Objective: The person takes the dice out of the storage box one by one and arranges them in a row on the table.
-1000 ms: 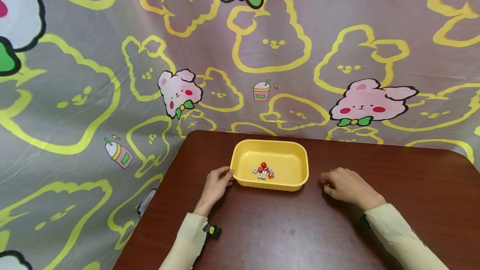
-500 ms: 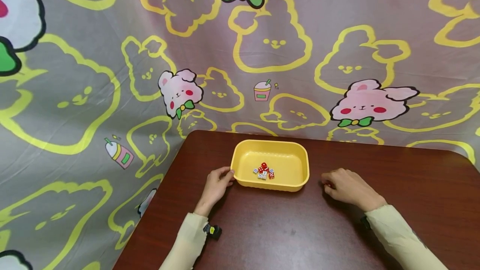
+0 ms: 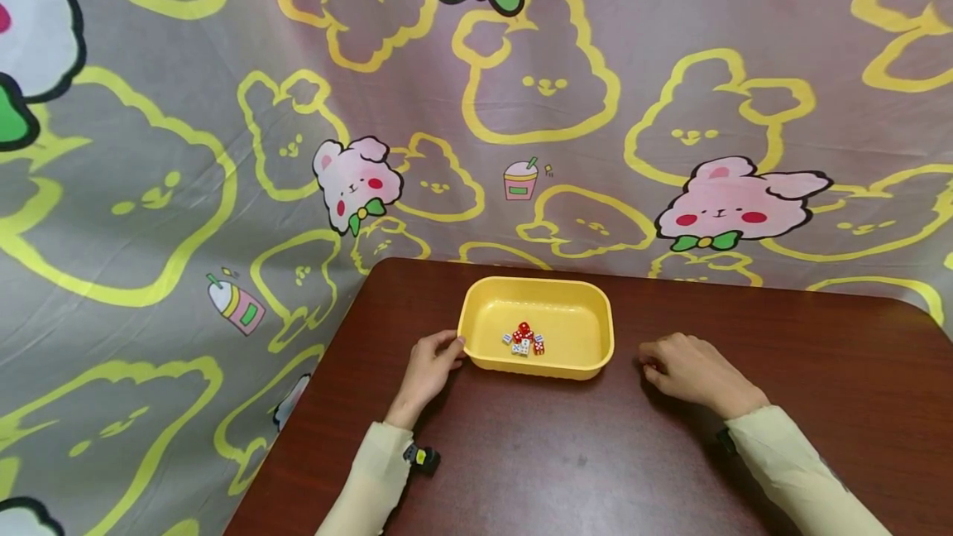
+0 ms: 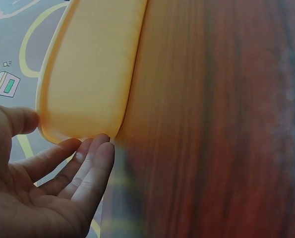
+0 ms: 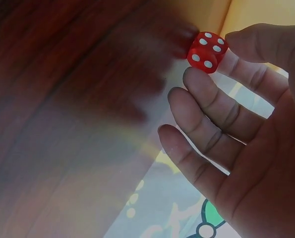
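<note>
Red die (image 5: 207,53) in right hand (image 3: 688,372), yellow tray (image 3: 577,329) against left hand (image 3: 428,366).

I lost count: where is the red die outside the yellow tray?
The right wrist view shows the red die pinched in the right hand; the head view puts that hand right of the yellow tray.

On the tabletop (image 3: 551,453), a lane between the forearms (image 3: 800,466) leads to the yellow tray (image 3: 577,333), walled but open above. The left hand (image 3: 427,370) blocks its near left corner; a gap parts tray and right hand (image 3: 692,370). Patterned cloth (image 3: 573,164) closes off the back edge.
</note>
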Demonstrator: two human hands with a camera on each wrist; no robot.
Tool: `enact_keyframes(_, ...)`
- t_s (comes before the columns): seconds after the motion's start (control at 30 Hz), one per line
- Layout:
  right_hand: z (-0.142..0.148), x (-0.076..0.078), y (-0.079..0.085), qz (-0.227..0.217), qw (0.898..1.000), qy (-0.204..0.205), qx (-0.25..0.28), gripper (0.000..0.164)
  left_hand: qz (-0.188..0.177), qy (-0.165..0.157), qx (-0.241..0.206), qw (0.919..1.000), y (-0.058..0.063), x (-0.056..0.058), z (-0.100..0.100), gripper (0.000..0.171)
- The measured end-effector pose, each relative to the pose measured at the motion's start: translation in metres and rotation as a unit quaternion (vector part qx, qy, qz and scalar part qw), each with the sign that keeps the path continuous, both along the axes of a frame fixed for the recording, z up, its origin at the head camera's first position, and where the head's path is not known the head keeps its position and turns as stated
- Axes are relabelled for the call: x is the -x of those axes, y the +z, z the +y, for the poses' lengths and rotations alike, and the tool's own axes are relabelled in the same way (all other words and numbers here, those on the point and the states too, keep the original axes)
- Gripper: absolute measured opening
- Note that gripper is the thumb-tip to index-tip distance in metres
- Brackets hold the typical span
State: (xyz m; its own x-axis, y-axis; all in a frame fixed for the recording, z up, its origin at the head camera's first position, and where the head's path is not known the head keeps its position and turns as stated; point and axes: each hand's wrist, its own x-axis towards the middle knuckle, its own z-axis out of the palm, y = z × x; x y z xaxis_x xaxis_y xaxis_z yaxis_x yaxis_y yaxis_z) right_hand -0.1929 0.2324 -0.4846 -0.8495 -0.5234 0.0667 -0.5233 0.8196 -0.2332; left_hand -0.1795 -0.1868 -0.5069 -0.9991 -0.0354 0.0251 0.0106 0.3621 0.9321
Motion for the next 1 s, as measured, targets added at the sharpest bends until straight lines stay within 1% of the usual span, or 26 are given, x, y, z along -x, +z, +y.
enact_keyframes(0.4,-0.0001,-0.0009,0.0035,-0.014,1.000,0.000,-0.011,0.026,-0.002,0.002,0.000,1.0000,-0.0008,0.0000,0.0001,0.034)
enact_keyframes(0.67,0.0001,-0.0002,0.0044,-0.004,1.000,0.002,-0.014,0.027,-0.002,0.002,0.001,1.0000,-0.0010,-0.0010,-0.0002,0.034)
enact_keyframes(0.83,-0.0007,0.0007,0.0073,-0.011,1.000,-0.001,-0.021,0.022,-0.005,0.001,0.004,1.0000,-0.0004,-0.0003,-0.0003,0.034)
enact_keyframes(1.0,-0.0012,0.0013,0.0100,0.000,0.999,-0.002,-0.035,0.016,-0.004,-0.001,0.006,1.0000,-0.0001,-0.0009,-0.0008,0.035)
